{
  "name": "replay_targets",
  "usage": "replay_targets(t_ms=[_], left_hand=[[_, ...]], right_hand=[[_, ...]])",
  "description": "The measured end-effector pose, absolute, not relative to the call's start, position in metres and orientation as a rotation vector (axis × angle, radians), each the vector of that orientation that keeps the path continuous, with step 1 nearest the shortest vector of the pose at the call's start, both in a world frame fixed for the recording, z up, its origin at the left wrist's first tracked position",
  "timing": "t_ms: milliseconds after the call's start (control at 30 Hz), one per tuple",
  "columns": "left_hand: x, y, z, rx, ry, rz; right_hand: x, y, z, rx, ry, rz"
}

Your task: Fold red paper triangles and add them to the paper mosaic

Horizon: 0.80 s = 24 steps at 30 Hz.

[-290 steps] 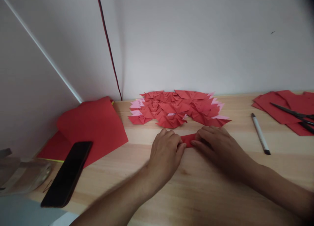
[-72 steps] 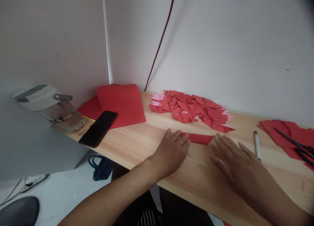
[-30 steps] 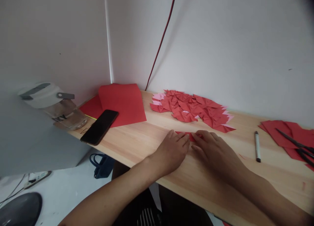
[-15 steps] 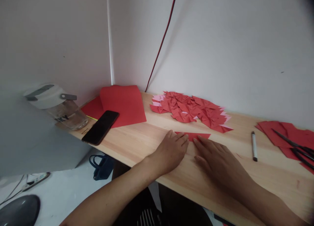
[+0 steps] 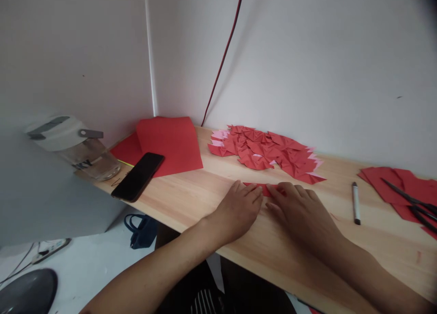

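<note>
A small folded red piece of paper (image 5: pixel 265 190) lies on the table, its top edge showing and its lower part partly covered. My left hand (image 5: pixel 241 209) rests flat over its left end, fingers stretched forward and pressing it down. On its right part, my right hand (image 5: pixel 303 209) touches it with the index fingertip; the thumb is apart from that finger and the other fingers are bent. Behind the hands is a pile of folded red and pink paper pieces (image 5: pixel 259 145).
Large red sheets (image 5: pixel 170 143) lie at the back left, with a black phone (image 5: pixel 138 176) and a clear bottle (image 5: pixel 92 157) nearby. A marker (image 5: pixel 356 204) is on the right. Black scissors (image 5: pixel 409 199) lie on red paper pieces (image 5: pixel 378 184). A dark blue bag (image 5: pixel 141 232) is on the floor.
My right hand has slid left along the folded red paper, its fingers more bent, now covering the paper's right end. My left hand stays in place. The view has shifted slightly.
</note>
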<state>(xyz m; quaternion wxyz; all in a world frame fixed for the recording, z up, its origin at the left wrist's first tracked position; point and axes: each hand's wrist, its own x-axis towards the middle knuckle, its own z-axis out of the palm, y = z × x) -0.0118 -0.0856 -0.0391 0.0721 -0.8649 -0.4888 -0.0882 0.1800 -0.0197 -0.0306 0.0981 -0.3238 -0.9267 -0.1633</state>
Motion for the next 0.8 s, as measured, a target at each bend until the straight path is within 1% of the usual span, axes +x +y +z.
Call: replay_targets(t_ms=[133,433,600,800], left_hand=[[-0.012,-0.086,-0.038,-2.599,-1.496,-0.28],[-0.01,-0.086,-0.037,-2.611,-1.52,-0.189],[-0.011,-0.085,-0.038,-2.598,-1.512,-0.248],[-0.012,-0.087,-0.037,-2.599,-1.505,-0.255]], right_hand=[[0.18,-0.019,-0.031,-0.979,-2.765,-0.518],[0.204,-0.017,-0.039,-1.055,-2.705,-0.619],[0.196,-0.025,-0.031,-1.083,-2.745,-0.584],[0.186,-0.027,-0.02,-1.064,-2.807,-0.677]])
